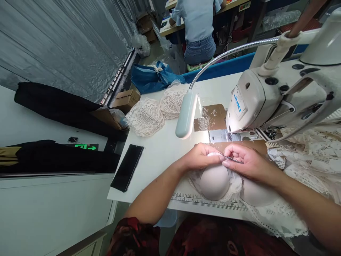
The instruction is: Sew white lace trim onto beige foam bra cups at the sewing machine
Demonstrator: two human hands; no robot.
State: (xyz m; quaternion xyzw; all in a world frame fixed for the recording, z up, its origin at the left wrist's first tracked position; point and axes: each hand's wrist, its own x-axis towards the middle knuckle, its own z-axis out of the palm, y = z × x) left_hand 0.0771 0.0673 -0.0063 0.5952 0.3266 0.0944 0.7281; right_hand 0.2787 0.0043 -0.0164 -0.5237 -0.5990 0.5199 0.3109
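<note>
A pale padded bra with lace edging lies at the table's front edge, below the sewing machine head. My left hand is closed, pinching the bra's upper edge between thumb and fingers. In my closed right hand is a thin dark metal tool, like tweezers or snips; its exact kind is unclear. Its tip meets the fabric beside my left fingertips. The bra's second cup lies under my right wrist, partly hidden. Just beyond both hands is the machine's needle plate.
A white JUKI sewing machine stands at the right, with a lamp on a bendable neck. Lace cups and a black phone lie to the left. Lace fabric is heaped right. Another person sits beyond.
</note>
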